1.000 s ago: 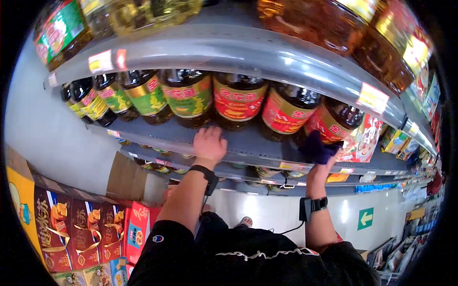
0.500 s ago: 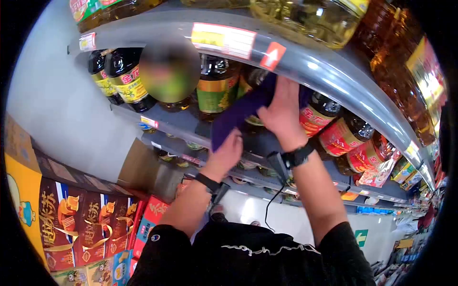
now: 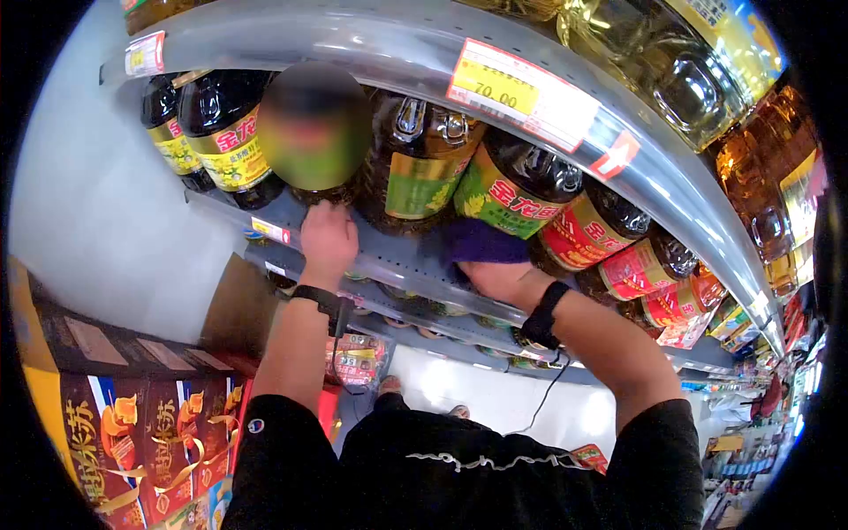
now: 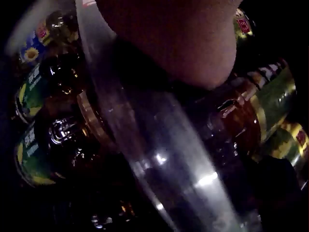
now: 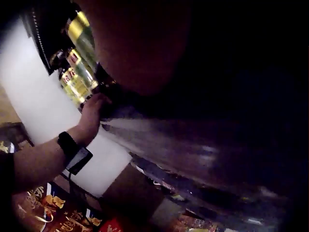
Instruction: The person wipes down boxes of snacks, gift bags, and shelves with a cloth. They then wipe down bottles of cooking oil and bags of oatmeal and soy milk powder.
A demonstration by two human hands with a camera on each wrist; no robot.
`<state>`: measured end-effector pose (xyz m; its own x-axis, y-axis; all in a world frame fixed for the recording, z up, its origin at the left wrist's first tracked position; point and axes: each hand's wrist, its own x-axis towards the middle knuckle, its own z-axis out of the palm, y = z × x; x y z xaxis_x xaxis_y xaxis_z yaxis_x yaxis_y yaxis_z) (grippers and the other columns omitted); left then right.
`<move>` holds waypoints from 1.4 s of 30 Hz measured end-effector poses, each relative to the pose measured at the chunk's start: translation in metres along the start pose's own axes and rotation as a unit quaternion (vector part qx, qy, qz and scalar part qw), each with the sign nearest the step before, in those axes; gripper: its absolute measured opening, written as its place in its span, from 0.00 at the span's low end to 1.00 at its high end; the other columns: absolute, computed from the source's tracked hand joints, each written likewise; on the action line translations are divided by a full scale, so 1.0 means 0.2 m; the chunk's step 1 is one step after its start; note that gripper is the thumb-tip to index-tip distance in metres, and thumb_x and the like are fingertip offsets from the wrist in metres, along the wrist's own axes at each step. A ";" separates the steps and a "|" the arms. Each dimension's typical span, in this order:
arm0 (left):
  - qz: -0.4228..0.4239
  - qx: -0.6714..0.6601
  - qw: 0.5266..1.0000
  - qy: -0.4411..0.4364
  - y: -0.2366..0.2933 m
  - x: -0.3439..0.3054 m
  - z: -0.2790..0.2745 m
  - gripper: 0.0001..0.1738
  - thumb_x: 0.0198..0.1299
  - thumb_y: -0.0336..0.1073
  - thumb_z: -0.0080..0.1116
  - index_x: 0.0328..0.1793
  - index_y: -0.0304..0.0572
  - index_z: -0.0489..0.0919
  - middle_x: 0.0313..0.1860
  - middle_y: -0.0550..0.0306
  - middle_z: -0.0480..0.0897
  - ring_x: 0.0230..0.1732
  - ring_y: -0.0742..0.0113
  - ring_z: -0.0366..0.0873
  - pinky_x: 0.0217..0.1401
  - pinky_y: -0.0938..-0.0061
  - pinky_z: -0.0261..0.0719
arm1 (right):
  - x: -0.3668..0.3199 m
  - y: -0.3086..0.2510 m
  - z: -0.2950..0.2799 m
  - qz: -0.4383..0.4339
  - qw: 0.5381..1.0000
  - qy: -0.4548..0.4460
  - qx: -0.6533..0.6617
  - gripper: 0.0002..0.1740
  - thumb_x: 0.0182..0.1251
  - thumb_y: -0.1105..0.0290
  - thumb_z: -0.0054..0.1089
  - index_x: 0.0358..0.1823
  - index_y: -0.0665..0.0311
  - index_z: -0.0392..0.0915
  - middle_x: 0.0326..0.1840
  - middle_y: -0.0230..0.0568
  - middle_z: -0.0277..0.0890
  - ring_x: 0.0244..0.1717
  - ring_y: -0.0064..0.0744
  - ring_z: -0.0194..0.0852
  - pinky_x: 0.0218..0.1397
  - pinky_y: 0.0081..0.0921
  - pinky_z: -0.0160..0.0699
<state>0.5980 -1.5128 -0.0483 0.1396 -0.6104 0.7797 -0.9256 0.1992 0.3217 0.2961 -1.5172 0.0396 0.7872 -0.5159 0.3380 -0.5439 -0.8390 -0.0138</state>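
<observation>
In the head view, a purple cloth (image 3: 484, 243) lies bunched over the shelf's front in my right hand (image 3: 508, 281), its fingers mostly hidden by the cloth. Just behind it stands an oil bottle with a green label (image 3: 503, 196). My left hand (image 3: 329, 240) rests at the shelf's front edge, fingertips right at the base of a bottle (image 3: 322, 194) whose upper part is blurred. Between the hands stands a bottle with a gold and green label (image 3: 424, 181). In the left wrist view, part of the left hand (image 4: 178, 43) overlaps the clear shelf edge (image 4: 164, 135).
An upper shelf edge (image 3: 353, 75) with price tags overhangs the bottles. Red-labelled bottles (image 3: 587, 231) stand to the right, yellow-labelled ones (image 3: 234, 159) to the left. Brown gift boxes (image 3: 124, 433) are stacked at lower left. Lower shelves run beneath the hands.
The cloth, earlier at the right, was stretched between both hands half a second ago. The left hand has since let it go and moved left; the right hand has lowered with it to the shelf front.
</observation>
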 end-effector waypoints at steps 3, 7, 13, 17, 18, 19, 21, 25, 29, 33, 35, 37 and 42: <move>0.003 0.005 0.997 -0.076 -0.02 -0.02 0.00 0.08 0.51 0.36 0.58 0.34 0.41 0.78 0.33 0.51 0.76 0.40 0.46 0.76 0.46 0.53 0.76 | 0.01 -0.08 0.02 0.085 0.993 -0.058 0.053 0.15 0.63 0.68 0.54 0.50 0.61 0.79 0.46 0.53 0.80 0.47 0.57 0.80 0.52 0.46 0.79; -0.007 0.015 0.997 -0.074 -0.03 -0.03 0.02 0.09 0.51 0.38 0.56 0.34 0.42 0.80 0.34 0.53 0.77 0.40 0.48 0.76 0.45 0.54 0.76 | 0.02 -0.09 -0.16 0.086 0.977 -0.196 -0.003 0.18 0.67 0.69 0.50 0.55 0.66 0.76 0.48 0.60 0.79 0.51 0.55 0.79 0.53 0.48 0.77; -0.015 0.016 0.997 -0.079 -0.04 -0.03 0.02 0.10 0.51 0.39 0.55 0.33 0.43 0.81 0.34 0.53 0.78 0.41 0.49 0.76 0.46 0.54 0.76 | 0.25 -0.07 -0.70 0.118 0.973 -0.045 -0.196 0.39 0.56 0.67 0.62 0.74 0.51 0.66 0.51 0.51 0.80 0.44 0.53 0.81 0.47 0.46 0.83; -0.028 0.021 0.996 -0.083 -0.02 -0.03 0.01 0.11 0.51 0.40 0.55 0.34 0.44 0.82 0.36 0.55 0.79 0.42 0.51 0.76 0.47 0.54 0.76 | 0.22 0.00 -0.65 0.033 0.967 0.066 -0.245 0.42 0.51 0.67 0.64 0.74 0.51 0.67 0.68 0.49 0.72 0.49 0.50 0.81 0.50 0.43 0.83; -0.029 0.019 0.996 -0.083 -0.03 -0.02 0.01 0.11 0.51 0.40 0.55 0.34 0.44 0.82 0.36 0.55 0.79 0.42 0.51 0.76 0.47 0.54 0.76 | 0.25 -0.06 -0.63 0.048 0.970 0.055 -0.231 0.43 0.50 0.67 0.65 0.74 0.51 0.68 0.73 0.49 0.69 0.51 0.49 0.81 0.51 0.42 0.83; -0.025 0.028 0.995 -0.096 -0.03 -0.02 0.01 0.11 0.51 0.40 0.55 0.34 0.44 0.82 0.37 0.55 0.79 0.43 0.51 0.76 0.48 0.55 0.76 | 0.28 -0.17 -0.62 0.286 0.922 -0.203 -0.164 0.44 0.48 0.67 0.65 0.74 0.52 0.68 0.76 0.49 0.63 0.55 0.52 0.78 0.58 0.45 0.79; -0.035 0.033 0.993 -0.104 -0.03 -0.03 0.01 0.11 0.51 0.41 0.55 0.35 0.44 0.83 0.37 0.55 0.80 0.43 0.51 0.76 0.48 0.55 0.76 | 0.18 -0.09 -0.41 0.013 0.960 0.032 -0.277 0.38 0.48 0.68 0.63 0.67 0.56 0.73 0.70 0.52 0.70 0.57 0.57 0.75 0.62 0.47 0.75; -0.043 0.034 0.994 -0.094 -0.02 -0.03 0.01 0.12 0.51 0.41 0.55 0.35 0.44 0.82 0.38 0.55 0.80 0.45 0.52 0.77 0.49 0.56 0.76 | 0.12 -0.08 -0.06 0.007 0.989 -0.095 -0.113 0.19 0.59 0.71 0.54 0.53 0.61 0.80 0.53 0.56 0.77 0.56 0.58 0.76 0.62 0.49 0.74; -0.044 0.030 0.993 -0.108 -0.03 -0.03 -0.01 0.12 0.52 0.42 0.55 0.35 0.44 0.82 0.39 0.56 0.81 0.46 0.52 0.76 0.50 0.55 0.76 | 0.11 -0.11 -0.03 -0.002 0.989 -0.105 -0.102 0.15 0.64 0.71 0.51 0.51 0.62 0.80 0.52 0.57 0.77 0.55 0.59 0.76 0.61 0.48 0.74; -0.042 0.034 0.995 -0.088 -0.02 -0.03 -0.02 0.12 0.52 0.42 0.55 0.36 0.44 0.82 0.40 0.56 0.81 0.47 0.53 0.76 0.51 0.55 0.76 | 0.23 -0.16 -0.18 0.017 0.981 -0.192 0.008 0.29 0.53 0.70 0.56 0.60 0.64 0.77 0.57 0.56 0.76 0.58 0.56 0.74 0.63 0.45 0.73; -0.052 0.026 0.992 -0.111 -0.01 -0.02 -0.03 0.12 0.52 0.42 0.55 0.36 0.45 0.82 0.39 0.56 0.80 0.47 0.53 0.76 0.51 0.55 0.75 | 0.30 -0.16 -0.21 0.088 0.949 -0.277 0.123 0.31 0.54 0.70 0.56 0.64 0.61 0.76 0.58 0.54 0.76 0.59 0.55 0.74 0.63 0.45 0.73; -0.054 0.028 0.992 -0.114 -0.01 -0.02 -0.03 0.12 0.52 0.42 0.56 0.36 0.45 0.82 0.39 0.56 0.80 0.47 0.53 0.76 0.51 0.56 0.75 | 0.35 -0.14 -0.21 -0.123 0.984 -0.124 -0.015 0.36 0.55 0.71 0.55 0.71 0.54 0.72 0.61 0.51 0.76 0.60 0.53 0.75 0.64 0.44 0.73; -0.039 0.026 0.995 -0.085 -0.02 -0.03 -0.01 0.12 0.52 0.42 0.56 0.36 0.45 0.82 0.39 0.56 0.80 0.46 0.53 0.76 0.51 0.56 0.76 | 0.69 -0.17 -0.43 -0.101 0.990 -0.069 -0.066 0.34 0.60 0.68 0.56 0.72 0.53 0.70 0.58 0.51 0.79 0.57 0.54 0.79 0.61 0.45 0.78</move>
<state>0.6014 -1.5084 -0.0526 0.1547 -0.7436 0.6505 -0.9319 0.1088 0.3460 0.3996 -1.5446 0.1672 0.9114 -0.3659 0.1885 -0.3969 -0.9025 0.1671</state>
